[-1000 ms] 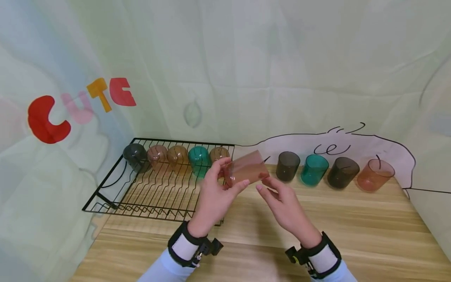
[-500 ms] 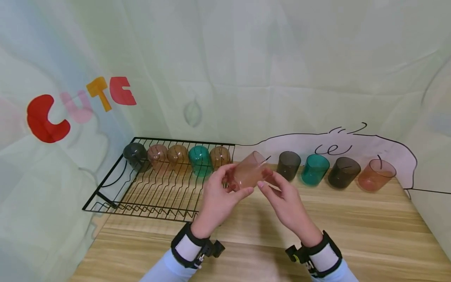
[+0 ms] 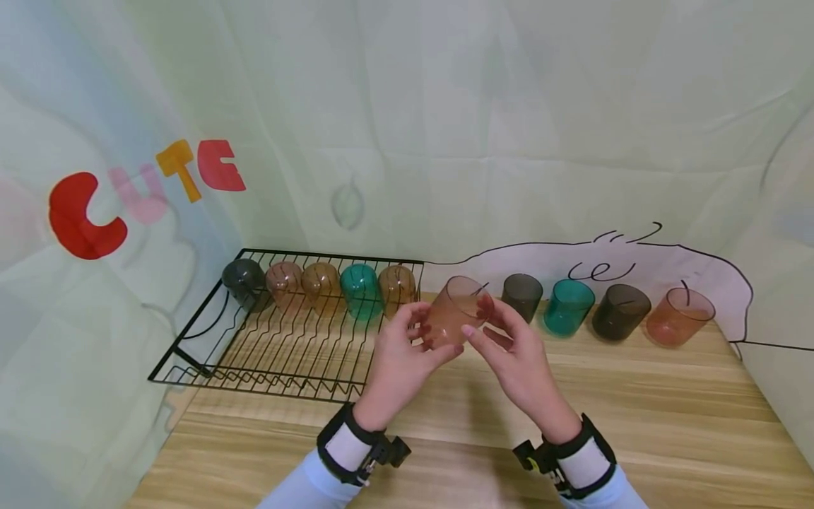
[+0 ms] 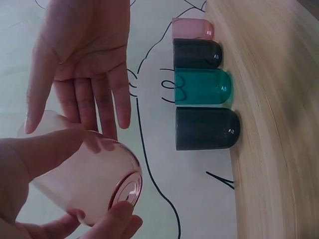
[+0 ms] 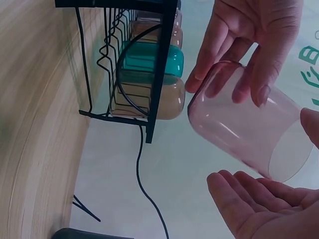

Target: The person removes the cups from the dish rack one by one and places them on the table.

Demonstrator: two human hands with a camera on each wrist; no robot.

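Both hands hold a see-through pink glass cup point(image 3: 449, 317) above the table, its mouth tilted up and toward the right. My left hand point(image 3: 405, 359) grips the lower part, thumb in front and fingers behind. In the left wrist view the base of this cup point(image 4: 94, 177) shows between those fingertips. At the rim end, my right hand point(image 3: 516, 355) has its thumb on the near side and its fingers round the far side. From the right wrist, the cup point(image 5: 234, 117) lies between the right thumb and the loosely bent right fingers.
On the left stands a black wire rack point(image 3: 280, 385) with several upside-down cups along its back, a teal cup point(image 3: 361, 290) among them. Right of it, a grey cup point(image 3: 521, 291), a teal cup point(image 3: 568, 307), a dark cup point(image 3: 620, 312) and an orange-pink cup point(image 3: 677, 318) stand upright along the wall.
The pink cup has turned from lying nearly sideways to mouth-up and tilted. The left hand has shifted slightly right and down; the right hand has closed in round the rim.
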